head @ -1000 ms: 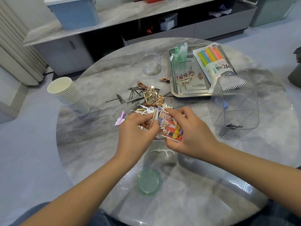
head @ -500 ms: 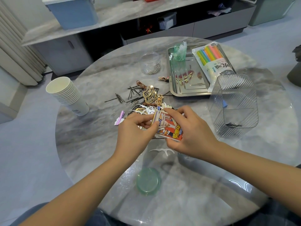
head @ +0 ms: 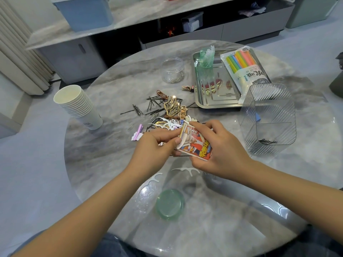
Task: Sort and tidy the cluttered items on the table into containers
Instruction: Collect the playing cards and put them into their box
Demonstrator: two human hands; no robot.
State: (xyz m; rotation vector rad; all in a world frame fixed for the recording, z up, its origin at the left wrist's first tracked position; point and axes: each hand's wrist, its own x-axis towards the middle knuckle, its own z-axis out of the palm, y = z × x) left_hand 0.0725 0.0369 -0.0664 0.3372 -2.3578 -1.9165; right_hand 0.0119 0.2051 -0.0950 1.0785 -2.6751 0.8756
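Both hands meet on one small stack of printed cards [head: 194,143], held just above the middle of the round table [head: 111,164]: the right hand [head: 220,151] curls its fingers over the stack's top and far edge with the thumb under the near corner, while the left hand [head: 154,149] pinches the stack's left edge between thumb and forefinger. The cards look thin, light and glossy, so I judge they will slide over one another and fan out unless squeezed by the edges, which is the sound place to hold them; how many cards the stack has cannot be told. Just beyond the fingers lies the clutter pile [head: 167,114], gold cut-out toppers, white floss picks and one lilac clip [head: 138,131], and beyond it black bobby pins [head: 156,106], too tangled to count; the pins and picks are stiff, tiny and best pinched singly. Two floss picks [head: 185,170] lie apart, nearer the table's near edge, beside one green lid [head: 170,204]. Toward the right edge stands one clear ribbed bin [head: 269,117], with a few pins at its bottom. Toward the far edge sit one steel tray [head: 200,101] bearing one pack of coloured straws [head: 245,69], and one clear jar [head: 173,69]. At the left edge stands one stack of paper cups [head: 78,106].
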